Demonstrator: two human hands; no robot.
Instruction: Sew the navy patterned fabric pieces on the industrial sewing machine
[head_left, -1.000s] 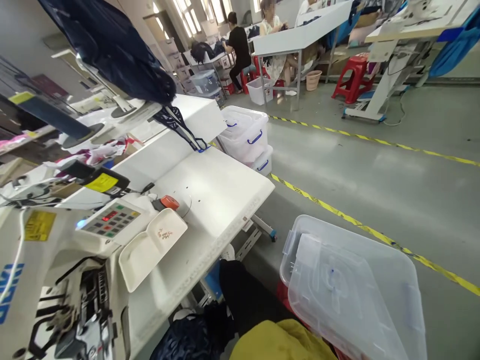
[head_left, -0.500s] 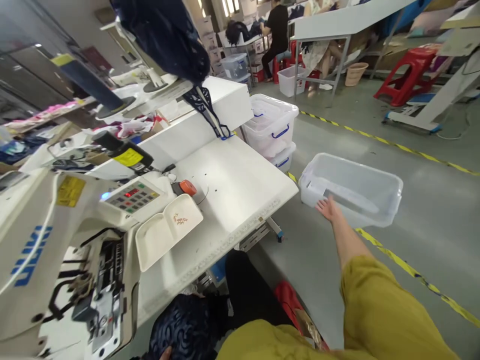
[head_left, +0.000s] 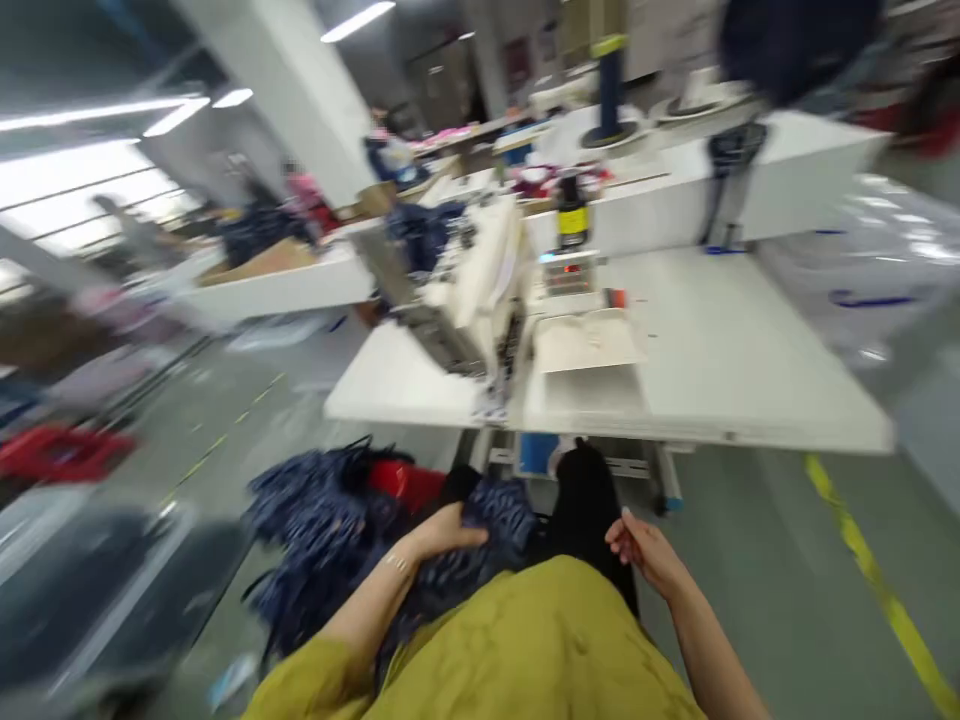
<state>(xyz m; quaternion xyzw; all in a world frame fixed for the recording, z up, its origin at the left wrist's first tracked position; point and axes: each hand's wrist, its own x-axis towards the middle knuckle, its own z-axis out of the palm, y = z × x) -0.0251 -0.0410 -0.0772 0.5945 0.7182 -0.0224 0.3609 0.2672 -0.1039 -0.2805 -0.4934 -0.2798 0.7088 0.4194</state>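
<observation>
My left hand (head_left: 442,530) rests on a heap of dark blue patterned fabric (head_left: 337,530) that lies over my lap and spills to the left; its fingers curl onto the cloth. My right hand (head_left: 645,550) hovers near my right knee with the fingers loosely apart and nothing in it. I wear a mustard yellow top (head_left: 525,650) and black trousers (head_left: 581,510). Ahead stands a white sewing machine (head_left: 480,290) on a white table (head_left: 720,360), with a white tray (head_left: 589,340) beside it. The whole view is smeared by motion.
A red stool (head_left: 401,480) shows under the fabric. A yellow floor line (head_left: 870,570) runs on the right. Clear plastic bins (head_left: 862,270) stand at the far right. More tables and people sit in the blurred background at the left. A dark bin (head_left: 97,590) lies at the lower left.
The view has swung left to face the sewing table. My right hand has let go of the clear bin and come back to my knee. My left hand now lies on the blue fabric.
</observation>
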